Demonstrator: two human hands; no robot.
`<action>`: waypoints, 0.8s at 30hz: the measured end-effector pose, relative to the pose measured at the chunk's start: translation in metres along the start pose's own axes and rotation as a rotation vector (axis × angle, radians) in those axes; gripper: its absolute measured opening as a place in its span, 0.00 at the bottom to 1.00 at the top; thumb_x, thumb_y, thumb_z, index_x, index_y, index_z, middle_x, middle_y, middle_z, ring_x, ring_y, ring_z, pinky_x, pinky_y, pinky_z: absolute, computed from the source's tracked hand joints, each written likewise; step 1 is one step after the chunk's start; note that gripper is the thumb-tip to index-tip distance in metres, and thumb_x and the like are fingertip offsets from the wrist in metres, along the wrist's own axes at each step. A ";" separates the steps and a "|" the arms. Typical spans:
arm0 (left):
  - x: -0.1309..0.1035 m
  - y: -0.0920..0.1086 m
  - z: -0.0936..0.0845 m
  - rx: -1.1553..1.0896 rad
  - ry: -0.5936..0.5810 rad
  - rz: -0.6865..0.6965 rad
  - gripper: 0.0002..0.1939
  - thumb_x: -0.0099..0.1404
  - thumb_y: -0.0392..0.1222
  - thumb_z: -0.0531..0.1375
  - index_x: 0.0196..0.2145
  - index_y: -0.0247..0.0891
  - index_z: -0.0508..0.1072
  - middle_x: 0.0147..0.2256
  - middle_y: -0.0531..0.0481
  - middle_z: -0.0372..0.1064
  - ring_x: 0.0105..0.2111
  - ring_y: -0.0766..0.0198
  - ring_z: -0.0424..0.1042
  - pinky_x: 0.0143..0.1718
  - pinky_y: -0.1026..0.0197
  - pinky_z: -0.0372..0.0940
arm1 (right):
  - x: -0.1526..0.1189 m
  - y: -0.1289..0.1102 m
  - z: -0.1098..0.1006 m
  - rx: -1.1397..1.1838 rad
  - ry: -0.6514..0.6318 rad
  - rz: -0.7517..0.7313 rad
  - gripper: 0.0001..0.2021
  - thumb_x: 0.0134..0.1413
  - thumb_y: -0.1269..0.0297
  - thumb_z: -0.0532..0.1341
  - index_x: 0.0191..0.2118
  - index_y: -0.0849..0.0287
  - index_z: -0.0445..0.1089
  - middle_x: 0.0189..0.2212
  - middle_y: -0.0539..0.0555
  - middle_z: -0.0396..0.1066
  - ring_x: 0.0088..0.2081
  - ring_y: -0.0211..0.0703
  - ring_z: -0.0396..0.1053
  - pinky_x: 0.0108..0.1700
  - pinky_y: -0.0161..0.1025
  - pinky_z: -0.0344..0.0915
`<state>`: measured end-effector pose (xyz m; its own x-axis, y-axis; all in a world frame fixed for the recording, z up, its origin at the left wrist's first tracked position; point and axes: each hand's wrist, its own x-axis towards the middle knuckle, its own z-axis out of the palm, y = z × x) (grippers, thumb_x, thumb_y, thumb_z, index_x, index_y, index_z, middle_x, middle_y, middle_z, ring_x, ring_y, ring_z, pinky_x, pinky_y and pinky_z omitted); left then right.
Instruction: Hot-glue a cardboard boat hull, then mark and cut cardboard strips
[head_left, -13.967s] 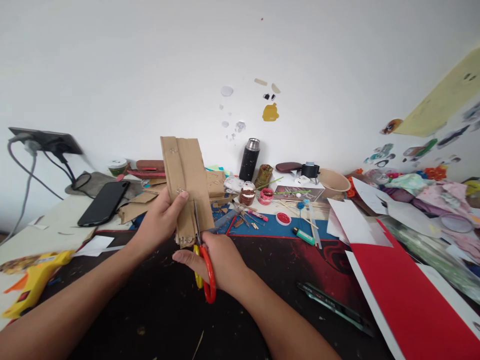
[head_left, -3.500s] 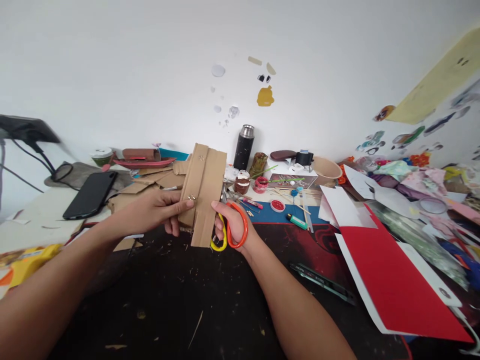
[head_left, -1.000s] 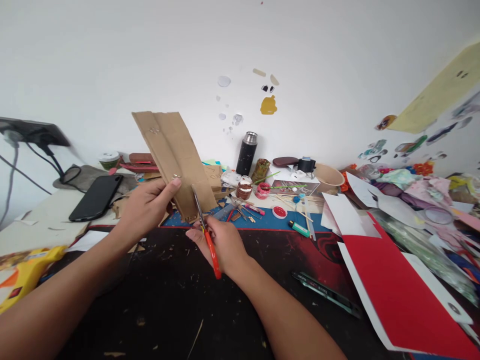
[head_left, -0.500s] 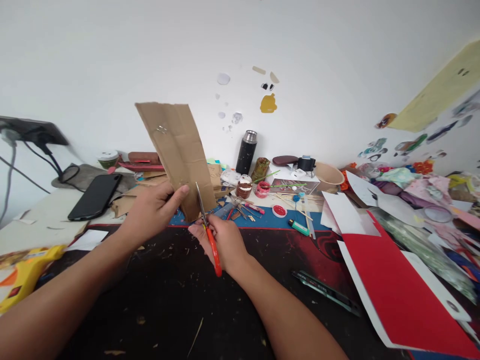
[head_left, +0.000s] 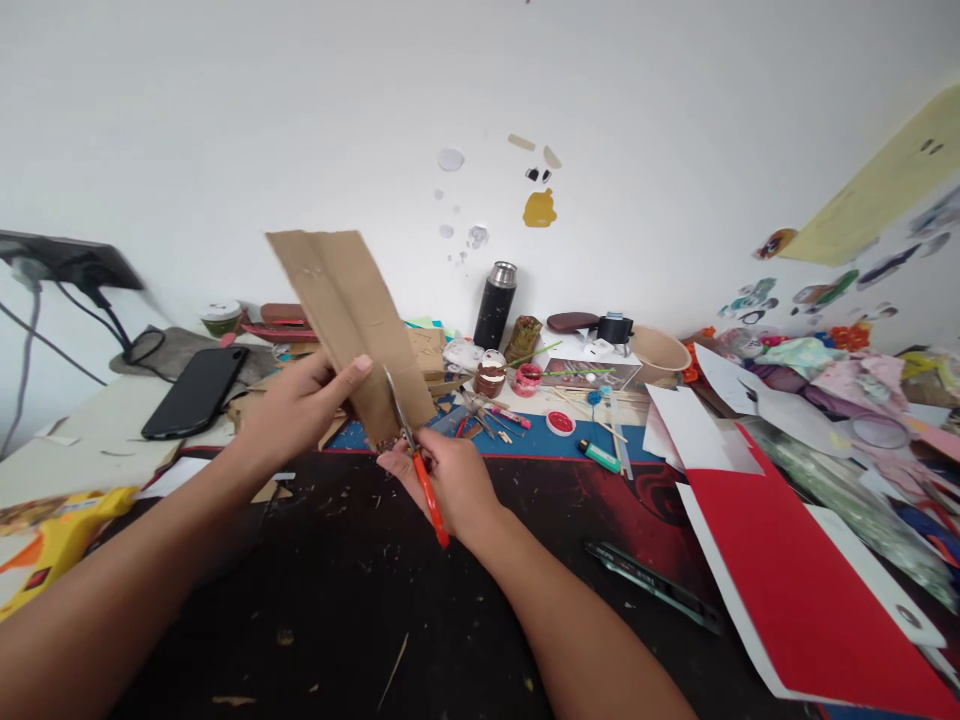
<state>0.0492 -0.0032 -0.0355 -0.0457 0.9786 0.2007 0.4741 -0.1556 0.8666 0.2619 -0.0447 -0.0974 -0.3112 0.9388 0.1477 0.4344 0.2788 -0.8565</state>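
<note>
A brown strip of cardboard (head_left: 352, 300) stands tilted up in front of me, creased along its length. My left hand (head_left: 319, 395) is closed on its left edge, thumb on the near face and fingers behind. In my right hand (head_left: 448, 480) is a pair of scissors (head_left: 429, 497) with orange-red handles, gripped through the loops. One blade lies over the near face of the cardboard, close to its lower end; the other blade is hidden behind it. Both hands hover above the dark desk mat (head_left: 330, 600).
A yellow glue gun (head_left: 64, 540) and a black phone (head_left: 195, 393) lie left. Behind stand a black flask (head_left: 495, 308) and open paint pots (head_left: 527, 378). On the right are a utility knife (head_left: 651, 583), a green lighter (head_left: 599, 456) and red card (head_left: 810, 580). Scraps litter the mat.
The cardboard's top has dropped lower and moved slightly left, leaning back more. My left hand has shifted a little left and up along it. The scissors remain at its lower part.
</note>
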 end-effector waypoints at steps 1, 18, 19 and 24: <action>0.000 0.000 -0.001 -0.014 0.031 -0.007 0.37 0.65 0.75 0.62 0.47 0.37 0.82 0.48 0.39 0.86 0.46 0.44 0.82 0.44 0.53 0.75 | -0.001 -0.001 0.001 -0.017 -0.009 -0.010 0.18 0.67 0.43 0.72 0.42 0.54 0.80 0.34 0.54 0.84 0.35 0.49 0.81 0.38 0.38 0.66; -0.004 -0.004 0.004 0.195 0.132 0.040 0.27 0.70 0.70 0.55 0.35 0.44 0.77 0.37 0.43 0.83 0.38 0.45 0.79 0.37 0.54 0.71 | -0.003 -0.002 0.002 0.046 -0.053 -0.006 0.19 0.65 0.43 0.73 0.37 0.54 0.75 0.29 0.50 0.78 0.31 0.44 0.75 0.36 0.37 0.63; -0.002 -0.005 0.005 0.115 0.099 0.022 0.29 0.69 0.71 0.56 0.38 0.42 0.78 0.40 0.42 0.84 0.40 0.45 0.80 0.39 0.53 0.73 | -0.003 -0.003 0.002 0.040 -0.057 -0.002 0.20 0.64 0.42 0.74 0.35 0.54 0.73 0.28 0.49 0.77 0.30 0.43 0.73 0.35 0.37 0.62; -0.002 -0.006 0.012 0.037 0.093 -0.011 0.32 0.68 0.74 0.57 0.38 0.41 0.78 0.40 0.42 0.83 0.41 0.45 0.80 0.39 0.53 0.74 | -0.002 -0.004 0.001 -0.007 -0.064 -0.011 0.24 0.65 0.41 0.73 0.32 0.53 0.67 0.24 0.47 0.68 0.27 0.41 0.63 0.33 0.37 0.57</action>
<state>0.0569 -0.0029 -0.0463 -0.1312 0.9633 0.2343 0.5054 -0.1384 0.8517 0.2604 -0.0479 -0.0950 -0.3695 0.9208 0.1248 0.4368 0.2907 -0.8513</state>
